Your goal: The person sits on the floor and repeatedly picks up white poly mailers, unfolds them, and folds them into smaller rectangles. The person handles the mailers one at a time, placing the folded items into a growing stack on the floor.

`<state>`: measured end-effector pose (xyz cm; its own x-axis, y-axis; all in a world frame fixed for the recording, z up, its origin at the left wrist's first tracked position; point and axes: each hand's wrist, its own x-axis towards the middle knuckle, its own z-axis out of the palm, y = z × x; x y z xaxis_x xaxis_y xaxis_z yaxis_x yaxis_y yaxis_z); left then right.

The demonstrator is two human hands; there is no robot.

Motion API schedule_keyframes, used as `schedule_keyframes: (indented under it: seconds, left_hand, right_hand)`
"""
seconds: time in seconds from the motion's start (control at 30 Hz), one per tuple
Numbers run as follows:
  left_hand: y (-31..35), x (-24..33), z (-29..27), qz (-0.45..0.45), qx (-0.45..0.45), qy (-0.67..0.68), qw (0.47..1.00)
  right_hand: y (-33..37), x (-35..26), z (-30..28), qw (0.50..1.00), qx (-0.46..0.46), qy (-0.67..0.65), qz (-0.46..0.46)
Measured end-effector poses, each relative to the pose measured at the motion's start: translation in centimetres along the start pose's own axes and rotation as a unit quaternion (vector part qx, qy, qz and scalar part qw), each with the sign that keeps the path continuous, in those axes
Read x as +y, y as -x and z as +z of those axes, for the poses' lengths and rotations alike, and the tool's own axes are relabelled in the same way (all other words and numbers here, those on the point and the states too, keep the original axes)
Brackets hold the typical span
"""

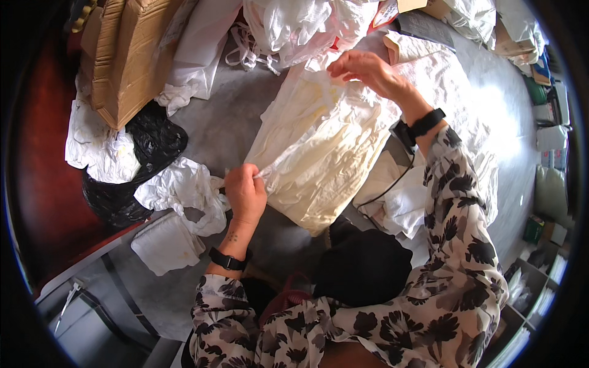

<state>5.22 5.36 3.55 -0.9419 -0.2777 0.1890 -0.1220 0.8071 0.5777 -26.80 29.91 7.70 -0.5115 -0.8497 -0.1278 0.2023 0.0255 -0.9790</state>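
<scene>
A wrinkled cream-white cloth (325, 153) is spread in front of me, with faint yellow stains near its far end. My left hand (245, 193) is closed in a fist around its left edge, and a fold runs taut from there toward the far end. Over the cloth's far end, my right hand (371, 73) has its fingers bent together, the fingertips at the white fabric there. The exact grip of those fingertips is partly hidden. Each wrist wears a black band.
White plastic bags (300, 24) lie beyond the cloth. Cardboard (132, 55) and a black plastic bag (156, 138) with white cloths are at left. A folded white cloth (165, 242) lies nearer. More pale fabric (451, 86) and a dark cable (392, 184) are at right.
</scene>
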Motion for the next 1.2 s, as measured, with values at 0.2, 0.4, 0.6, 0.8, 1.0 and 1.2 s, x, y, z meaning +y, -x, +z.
schedule_keyframes:
  seconds: [0.2, 0.4, 0.6, 0.8, 1.0, 1.2]
  left_hand:
    - [-0.5, 5.1, 0.7, 0.158, -0.007, 0.059, 0.986]
    - [-1.2, 4.7, 6.0, 0.181, -0.166, 0.043, 0.969]
    - [-1.0, 3.9, 7.1, 0.142, -0.227, 0.026, 0.963]
    - [-1.3, 4.4, 6.9, 0.123, -0.181, 0.048, 0.975]
    - [-0.7, 4.2, 7.0, 0.108, -0.171, -0.004, 0.979]
    - [1.1, 4.7, 7.8, 0.179, -0.124, -0.034, 0.975]
  right_hand:
    - [-4.2, 2.0, 0.2, 0.841, 0.020, 0.534, 0.081]
    - [-4.5, 2.4, -0.2, 0.793, -0.031, 0.598, 0.114]
    - [-3.0, -0.9, -0.3, 0.835, 0.503, 0.198, -0.105]
    - [6.1, 2.1, 9.0, 0.778, -0.181, 0.559, -0.223]
    - [-0.3, 6.4, 4.2, 0.650, 0.000, 0.760, -0.028]
    - [2.7, 6.5, 7.8, 0.709, -0.047, 0.676, -0.192]
